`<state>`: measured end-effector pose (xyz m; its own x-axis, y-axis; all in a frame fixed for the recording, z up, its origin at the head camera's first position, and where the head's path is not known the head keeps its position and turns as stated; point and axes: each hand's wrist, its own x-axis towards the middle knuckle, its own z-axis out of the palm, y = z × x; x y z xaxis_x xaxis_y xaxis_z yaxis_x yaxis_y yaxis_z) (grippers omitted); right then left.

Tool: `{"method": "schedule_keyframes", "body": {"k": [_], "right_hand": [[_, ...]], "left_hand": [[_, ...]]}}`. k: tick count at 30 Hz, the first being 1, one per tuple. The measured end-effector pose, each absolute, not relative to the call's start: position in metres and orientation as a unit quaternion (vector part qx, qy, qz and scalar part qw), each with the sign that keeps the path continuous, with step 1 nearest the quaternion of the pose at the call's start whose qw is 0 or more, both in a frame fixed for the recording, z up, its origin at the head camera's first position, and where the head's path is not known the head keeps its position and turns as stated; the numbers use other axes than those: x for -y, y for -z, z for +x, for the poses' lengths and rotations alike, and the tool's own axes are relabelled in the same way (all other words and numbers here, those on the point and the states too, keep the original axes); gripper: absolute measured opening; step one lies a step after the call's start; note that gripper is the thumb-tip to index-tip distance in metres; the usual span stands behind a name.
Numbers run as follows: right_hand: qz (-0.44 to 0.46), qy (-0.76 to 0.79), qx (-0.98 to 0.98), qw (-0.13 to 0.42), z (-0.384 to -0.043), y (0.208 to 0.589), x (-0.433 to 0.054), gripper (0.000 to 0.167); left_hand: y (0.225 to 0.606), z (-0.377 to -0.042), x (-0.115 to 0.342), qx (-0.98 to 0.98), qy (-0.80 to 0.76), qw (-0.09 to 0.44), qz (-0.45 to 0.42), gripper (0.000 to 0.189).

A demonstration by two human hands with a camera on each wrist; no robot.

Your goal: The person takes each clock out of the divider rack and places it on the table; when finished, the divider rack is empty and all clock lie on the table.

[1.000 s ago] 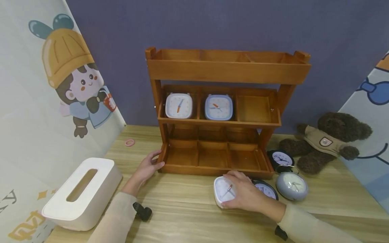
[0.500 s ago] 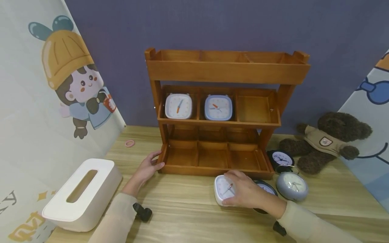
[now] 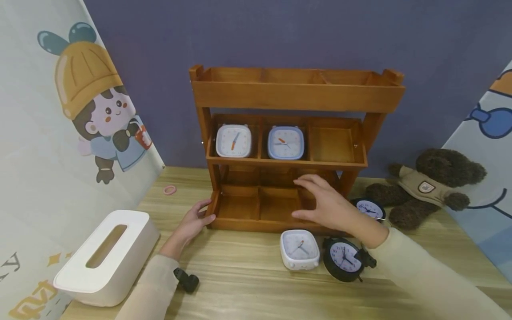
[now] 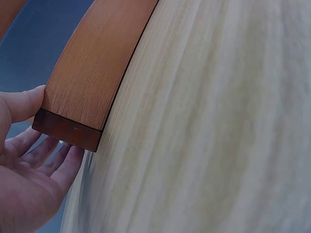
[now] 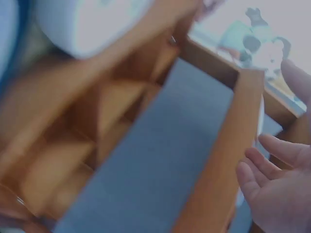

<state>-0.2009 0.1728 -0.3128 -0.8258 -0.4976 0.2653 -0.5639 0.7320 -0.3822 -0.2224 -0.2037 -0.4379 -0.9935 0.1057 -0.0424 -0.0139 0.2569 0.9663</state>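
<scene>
My left hand [image 3: 195, 220] holds the lower left end of a three-tier wooden shelf [image 3: 298, 95]. In the left wrist view the thumb lies at the shelf's edge and the fingers [image 4: 68, 167] bend around its end. My right hand [image 3: 326, 206] hovers before the lowest tier, holding nothing, thumb and fingers spread apart. Below it, a white square alarm clock [image 3: 300, 250] lies face up on the table, beside a black round alarm clock [image 3: 345, 260]. In the middle tier stand another white clock [image 3: 234, 141] at left and a blue-rimmed clock [image 3: 286, 142] in the centre compartment.
A second black clock [image 3: 367, 208] is partly behind my right forearm, which hides most of a grey clock. A brown teddy bear [image 3: 426, 186] sits at right. On the left are a white tissue box [image 3: 132, 258] and a pink ring [image 3: 170, 190].
My right hand has let go of the white clock and risen toward the shelf. The clock stays on the table. My left hand keeps its place on the shelf.
</scene>
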Motion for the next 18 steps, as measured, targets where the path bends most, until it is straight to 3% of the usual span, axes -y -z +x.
{"method": "schedule_keyframes", "body": {"k": [10, 18], "right_hand": [[0.247, -0.255, 0.921, 0.163, -0.249, 0.270, -0.145, 0.086], [0.191, -0.281, 0.926, 0.168, -0.279, 0.269, -0.124, 0.098]], "left_hand": [[0.439, -0.223, 0.204, -0.790, -0.611, 0.051, 0.024, 0.059], [0.437, -0.220, 0.203, -0.788, -0.614, 0.046, 0.028, 0.059]]}}
